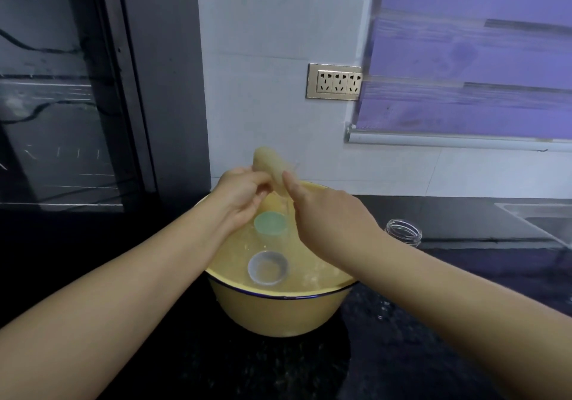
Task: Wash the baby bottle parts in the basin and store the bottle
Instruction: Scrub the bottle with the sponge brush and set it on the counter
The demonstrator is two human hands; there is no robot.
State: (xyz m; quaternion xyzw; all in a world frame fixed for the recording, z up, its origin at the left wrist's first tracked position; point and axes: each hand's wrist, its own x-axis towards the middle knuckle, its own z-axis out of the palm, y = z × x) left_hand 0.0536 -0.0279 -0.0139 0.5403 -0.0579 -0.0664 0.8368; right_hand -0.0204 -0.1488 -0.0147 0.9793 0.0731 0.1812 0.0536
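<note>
Above the far rim of the yellow basin (278, 316), at the centre of the frame, a pale, blurred object (268, 164) was held up by both hands; what it was could not be made out. The left hand (244, 197) was closed round its lower end, fingers curled in. The right hand (328, 217) was laid against its right side with the thumb stretched along it. Its fingers were hidden, so whether it was clamped on the object could not be told. In the cloudy water below, a green cap (270, 222) was seen just under the hands, and a clear cup-shaped part (268, 268) nearer the lower rim. A clear bottle (404, 232) was stood open-mouthed on the dark desk (433, 337), right of the basin and apart from it.
</note>
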